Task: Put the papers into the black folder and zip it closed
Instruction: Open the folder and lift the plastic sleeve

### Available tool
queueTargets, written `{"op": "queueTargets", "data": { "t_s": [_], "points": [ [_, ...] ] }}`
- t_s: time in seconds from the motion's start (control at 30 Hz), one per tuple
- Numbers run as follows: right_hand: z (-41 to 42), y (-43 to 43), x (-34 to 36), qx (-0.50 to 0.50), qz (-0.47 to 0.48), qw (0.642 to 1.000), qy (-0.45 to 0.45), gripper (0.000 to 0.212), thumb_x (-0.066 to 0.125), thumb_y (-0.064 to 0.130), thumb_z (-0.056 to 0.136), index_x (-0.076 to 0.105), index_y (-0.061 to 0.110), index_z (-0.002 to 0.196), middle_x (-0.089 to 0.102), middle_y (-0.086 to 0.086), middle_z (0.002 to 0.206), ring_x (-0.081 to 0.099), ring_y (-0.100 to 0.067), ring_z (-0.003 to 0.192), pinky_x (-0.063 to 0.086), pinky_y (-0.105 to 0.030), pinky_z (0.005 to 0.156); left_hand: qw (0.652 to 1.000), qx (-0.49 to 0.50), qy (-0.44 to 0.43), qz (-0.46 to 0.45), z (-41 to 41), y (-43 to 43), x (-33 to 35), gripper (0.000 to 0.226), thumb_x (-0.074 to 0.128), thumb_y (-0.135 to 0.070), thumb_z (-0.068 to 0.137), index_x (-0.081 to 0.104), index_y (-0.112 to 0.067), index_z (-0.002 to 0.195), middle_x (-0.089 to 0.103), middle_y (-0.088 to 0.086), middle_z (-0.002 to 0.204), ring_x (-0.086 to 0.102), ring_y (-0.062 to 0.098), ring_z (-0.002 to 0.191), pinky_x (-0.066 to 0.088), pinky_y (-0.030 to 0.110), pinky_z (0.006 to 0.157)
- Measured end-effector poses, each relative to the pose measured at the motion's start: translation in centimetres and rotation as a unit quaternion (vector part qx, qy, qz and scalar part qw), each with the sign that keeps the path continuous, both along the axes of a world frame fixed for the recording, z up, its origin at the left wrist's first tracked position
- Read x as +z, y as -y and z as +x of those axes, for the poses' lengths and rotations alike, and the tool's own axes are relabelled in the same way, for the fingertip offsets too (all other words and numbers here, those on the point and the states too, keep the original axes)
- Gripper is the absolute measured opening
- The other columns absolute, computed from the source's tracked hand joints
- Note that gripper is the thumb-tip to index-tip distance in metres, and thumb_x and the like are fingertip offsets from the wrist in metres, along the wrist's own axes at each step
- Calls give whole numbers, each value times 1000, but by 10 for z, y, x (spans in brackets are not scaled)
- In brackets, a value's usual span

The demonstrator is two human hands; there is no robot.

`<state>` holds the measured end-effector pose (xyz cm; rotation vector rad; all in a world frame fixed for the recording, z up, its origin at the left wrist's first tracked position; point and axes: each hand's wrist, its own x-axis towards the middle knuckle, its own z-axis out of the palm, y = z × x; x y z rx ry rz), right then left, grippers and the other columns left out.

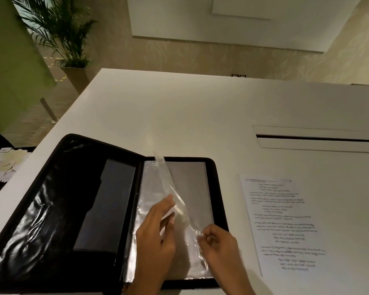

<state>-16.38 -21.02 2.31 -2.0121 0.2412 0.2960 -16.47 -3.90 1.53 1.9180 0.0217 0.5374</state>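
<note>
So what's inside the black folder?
Clear plastic sleeves; the right hand pinches one, the left hand touches them. They look empty, but the hands hide part. The printed paper lies outside.

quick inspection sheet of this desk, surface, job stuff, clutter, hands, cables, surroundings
surface: white table, long slot at right
job's things: black folder lies open, unzipped; clear sleeve lifted from its right half; printed sheet flat on the table right of the folder, not yet inside
clutter: paper scraps on a lower surface, far left
hands: left hand straight-fingered against the sleeve; right hand pinches the sleeve's lower edge
cables: nothing seen
surroundings: potted palm beyond the table's left corner
</note>
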Motion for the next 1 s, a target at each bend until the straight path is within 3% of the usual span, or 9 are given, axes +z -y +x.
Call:
{"op": "queueTargets", "data": {
  "t_s": [0.13,0.27,0.37,0.4,0.53,0.7,0.77,0.87,1.0],
  "points": [
    [3,26,-1,-4,75,995,-65,26,72,14,100,70,17,75,75,-13,62,67,-23,43,43,-23,36,1000,0,-3,14,14,20,-5,57,71,8,99,61,-17,149,54,-15,161,64,9,138,58,21,104],
    [8,39,-2,1,104,987,-123,22,68,21,103,76,22,82,81,-13,73,79,-35,59,47,-26,38,993,3,-62,96,28,39,-12,75,79,-6,96,45,-25,160,16,-13,181,33,6,160,38,-4,105],
    [9,47,0,12,94,986,-140,20,65,20,100,79,24,86,82,-10,74,80,-29,58,49,-26,40,991,8,-88,97,37,54,-15,78,74,-28,103,30,-36,167,-3,-18,182,41,19,159,55,21,105],
    [9,50,1,12,101,984,-144,22,65,18,101,80,22,86,82,-11,73,79,-28,56,48,-25,38,991,9,-90,99,39,60,-15,77,70,-37,106,26,-40,168,-6,-19,182,40,13,158,57,23,102],
    [10,67,9,34,135,978,-152,25,62,11,107,77,6,88,79,-20,72,75,-32,54,44,-24,36,987,-12,-109,118,44,86,-12,74,56,-52,110,14,-48,171,-11,-17,182,42,-32,126,37,-12,66],
    [7,98,14,29,78,994,-71,20,69,12,105,74,5,86,76,-18,66,74,-36,51,57,-35,51,969,-93,-122,192,51,96,-32,74,69,-24,105,31,-41,166,4,-24,180,64,-16,102,46,0,69],
    [8,117,12,20,33,998,-44,21,70,17,105,72,10,85,76,-13,66,74,-30,50,53,-28,45,969,-97,-101,204,54,102,-38,66,71,-10,101,49,-35,158,27,-25,175,61,-8,129,53,7,93],
    [14,154,6,-40,-62,996,41,21,75,16,101,71,21,80,75,-3,71,69,-15,52,56,-29,53,969,-60,-56,233,55,114,-47,44,75,5,94,75,-17,132,63,-12,151,51,19,152,57,46,113],
    [27,214,3,-160,-192,960,127,13,79,20,95,71,29,90,71,9,81,68,-9,68,57,-33,65,967,-65,9,247,53,146,-28,21,71,-8,92,80,-17,108,75,-11,119,61,16,128,58,37,100]
  ]
}}
